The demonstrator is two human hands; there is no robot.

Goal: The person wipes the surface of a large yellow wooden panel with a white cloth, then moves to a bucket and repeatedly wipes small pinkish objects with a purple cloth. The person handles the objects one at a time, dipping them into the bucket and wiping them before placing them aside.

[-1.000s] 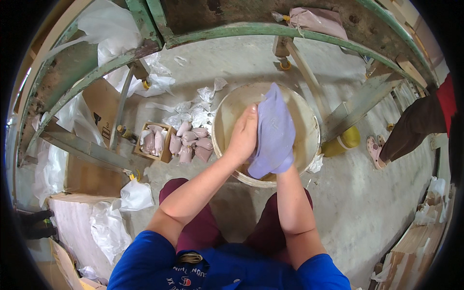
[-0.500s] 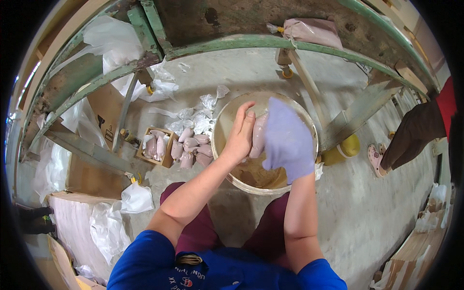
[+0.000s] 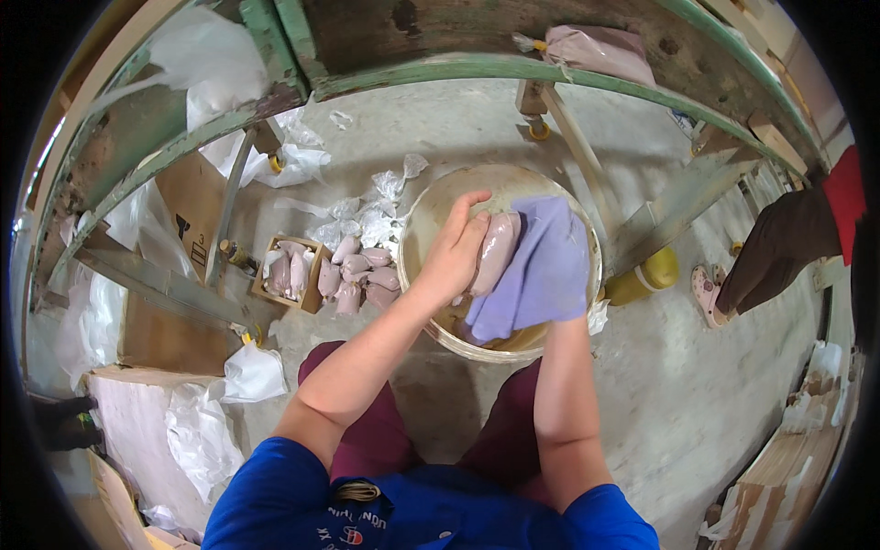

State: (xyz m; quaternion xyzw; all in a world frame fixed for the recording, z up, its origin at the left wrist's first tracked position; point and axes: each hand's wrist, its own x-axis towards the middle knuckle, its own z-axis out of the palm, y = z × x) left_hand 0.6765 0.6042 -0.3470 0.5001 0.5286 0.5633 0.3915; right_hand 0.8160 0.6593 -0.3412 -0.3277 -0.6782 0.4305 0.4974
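My left hand (image 3: 454, 257) is closed around a plump, shiny plastic bag of pinkish paste (image 3: 498, 249), thumb side up, over a wide round bucket (image 3: 438, 197). On the bag's right side lies a purple cloth (image 3: 547, 261), draped over my right hand (image 3: 566, 323). Its fingers are hidden beneath the fabric, which touches or nearly touches the bag. Inside the bucket, brownish residue shows below the hands. To the left, similar small filled bags (image 3: 356, 268) are heaped on the floor beside a small wooden box (image 3: 316, 291) with more of them inside.
Crumpled clear plastic (image 3: 378, 220) lies left of the bucket. A green-edged table (image 3: 440, 75) spans the far side, bearing a larger pinkish bag (image 3: 600, 53). A yellow-green container (image 3: 649, 275) stands to the right, near another person's leg (image 3: 775, 243). Cardboard (image 3: 775, 481) is stacked at lower right.
The purple cloth has swung down and left, and its lower corner now hangs below the bag. The bag has tilted to the right in my left hand.
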